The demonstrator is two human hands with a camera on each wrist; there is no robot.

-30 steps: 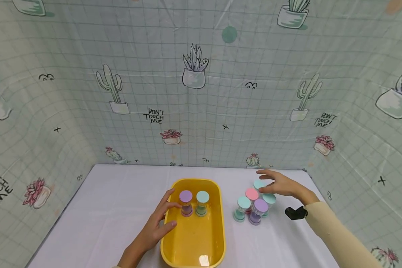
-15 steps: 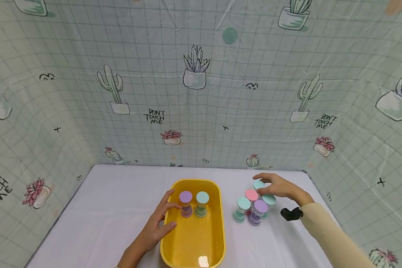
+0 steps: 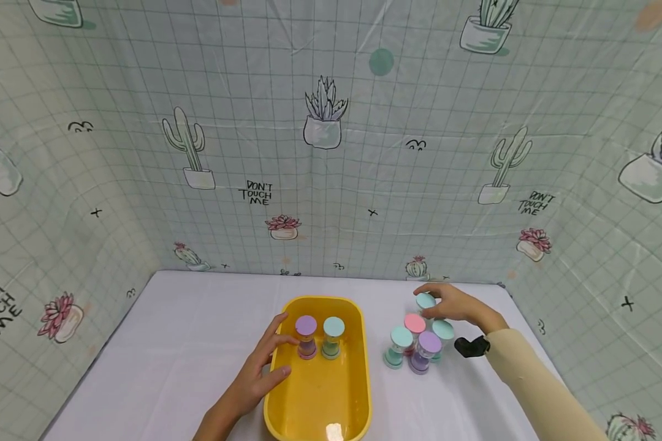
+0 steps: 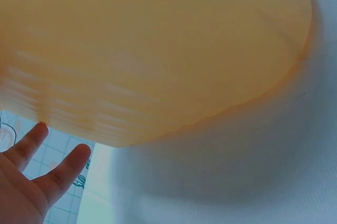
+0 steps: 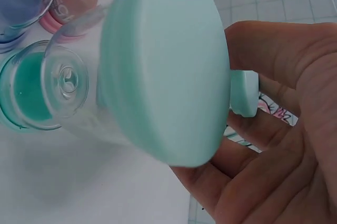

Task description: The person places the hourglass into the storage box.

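Note:
At the right of the head view, my right hand (image 3: 456, 304) has its thumb and fingers around the cap of the rear teal hourglass (image 3: 425, 301). In the right wrist view that cap (image 5: 245, 92) shows between the fingers, partly covered by a nearer teal hourglass (image 5: 174, 71). My left hand (image 3: 254, 370) rests at the left rim of the yellow tray (image 3: 368, 373), fingers spread and fairly straight. Inside the tray stand a purple hourglass (image 3: 306, 337) and a teal hourglass (image 3: 333, 337), both upright.
Beside the held one stand a pink hourglass (image 3: 414, 323), a purple hourglass (image 3: 429, 352), a front teal hourglass (image 3: 400, 346) and a right teal hourglass (image 3: 443, 331), closely grouped. A white cloth covers the table (image 3: 198, 331). Patterned curtain (image 3: 336, 184) hangs behind and at both sides.
My right hand has moved slightly left and down, its fingers and thumb coming round the rear teal hourglass. The left hand stays at the tray's rim.

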